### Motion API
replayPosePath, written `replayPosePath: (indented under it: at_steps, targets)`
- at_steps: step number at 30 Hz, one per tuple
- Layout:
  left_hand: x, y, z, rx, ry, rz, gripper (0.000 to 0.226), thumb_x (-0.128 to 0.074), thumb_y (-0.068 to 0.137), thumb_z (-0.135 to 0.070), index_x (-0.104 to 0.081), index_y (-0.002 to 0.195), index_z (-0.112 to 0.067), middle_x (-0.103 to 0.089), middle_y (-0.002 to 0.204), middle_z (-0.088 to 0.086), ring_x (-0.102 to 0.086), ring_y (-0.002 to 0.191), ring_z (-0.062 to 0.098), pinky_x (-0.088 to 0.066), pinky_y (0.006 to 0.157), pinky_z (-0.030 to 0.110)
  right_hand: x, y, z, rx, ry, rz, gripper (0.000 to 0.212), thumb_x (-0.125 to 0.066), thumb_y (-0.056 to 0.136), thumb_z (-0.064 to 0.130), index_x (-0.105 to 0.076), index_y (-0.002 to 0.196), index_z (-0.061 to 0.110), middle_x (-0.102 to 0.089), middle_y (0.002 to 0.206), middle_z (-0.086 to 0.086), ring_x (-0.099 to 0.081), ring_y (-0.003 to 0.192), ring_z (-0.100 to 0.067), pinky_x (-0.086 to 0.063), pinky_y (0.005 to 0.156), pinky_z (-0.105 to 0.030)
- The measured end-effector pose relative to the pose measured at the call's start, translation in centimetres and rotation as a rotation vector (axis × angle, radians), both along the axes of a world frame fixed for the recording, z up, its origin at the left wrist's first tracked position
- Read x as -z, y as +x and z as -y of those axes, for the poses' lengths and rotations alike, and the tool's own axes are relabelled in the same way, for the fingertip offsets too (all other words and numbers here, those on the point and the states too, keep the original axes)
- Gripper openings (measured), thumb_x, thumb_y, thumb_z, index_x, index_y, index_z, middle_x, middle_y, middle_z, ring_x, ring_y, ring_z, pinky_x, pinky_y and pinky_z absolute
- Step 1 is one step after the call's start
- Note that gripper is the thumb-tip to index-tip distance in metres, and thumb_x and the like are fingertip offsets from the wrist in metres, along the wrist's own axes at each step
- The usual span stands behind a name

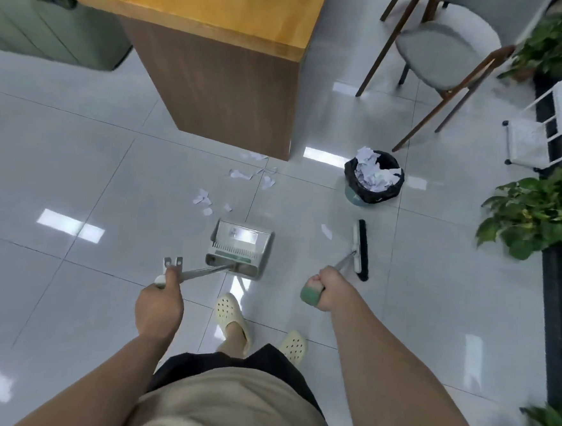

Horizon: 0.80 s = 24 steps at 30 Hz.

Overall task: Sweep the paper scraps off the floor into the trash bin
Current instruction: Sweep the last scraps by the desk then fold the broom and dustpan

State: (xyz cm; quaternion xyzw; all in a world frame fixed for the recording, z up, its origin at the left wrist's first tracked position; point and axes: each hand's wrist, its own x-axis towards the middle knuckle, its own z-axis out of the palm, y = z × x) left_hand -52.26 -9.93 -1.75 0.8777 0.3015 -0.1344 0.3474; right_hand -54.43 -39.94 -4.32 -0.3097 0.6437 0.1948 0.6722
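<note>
My left hand (160,304) grips the metal handle of a grey dustpan (239,248) that rests flat on the tiled floor in front of my feet. My right hand (329,291) is closed around the green grip of a broom, whose black-bristled head (360,250) lies on the floor to the right of the pan. Several white paper scraps (202,200) lie beyond the pan, more scraps (254,174) sit near the counter's base, and one scrap (326,231) lies between pan and broom. A black-lined trash bin (372,189), heaped with crumpled paper, stands farther right.
A wooden counter (235,86) stands straight ahead, its corner close to the scraps. A grey chair (446,58) with wooden legs is behind the bin. Potted plants (535,214) and a white rack (544,131) line the right side. A green cabinet (53,30) is at far left.
</note>
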Motion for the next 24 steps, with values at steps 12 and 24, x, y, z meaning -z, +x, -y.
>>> replayPosePath:
  at_steps: [12, 24]
  targets:
    - [-0.3, 5.5, -10.2, -0.081, 0.044, -0.081, 0.069, -0.039, 0.094, -0.058, -0.059, 0.069, 0.004, -0.063, 0.071, 0.02, -0.056, 0.067, 0.036, -0.043, 0.059, 0.038, -3.1, 15.6, -13.1, -0.22, 0.131, 0.083, 0.009, -0.043, 0.094, 0.016, -0.05, 0.09, 0.02, -0.036, 0.06, 0.006, -0.037, 0.034, -0.007, -0.031, 0.036, -0.011]
    - [0.2, 12.0, -14.3, 0.043, 0.147, -0.115, 0.069, -0.038, 0.099, -0.062, -0.057, 0.065, -0.005, -0.062, 0.066, 0.011, -0.059, 0.064, 0.031, -0.045, 0.058, 0.035, -3.9, 23.8, -15.3, -0.558, -0.166, 0.119, 0.03, -0.036, 0.099, 0.012, -0.053, 0.123, 0.009, -0.043, 0.046, -0.004, -0.036, 0.027, -0.012, -0.031, 0.037, -0.01]
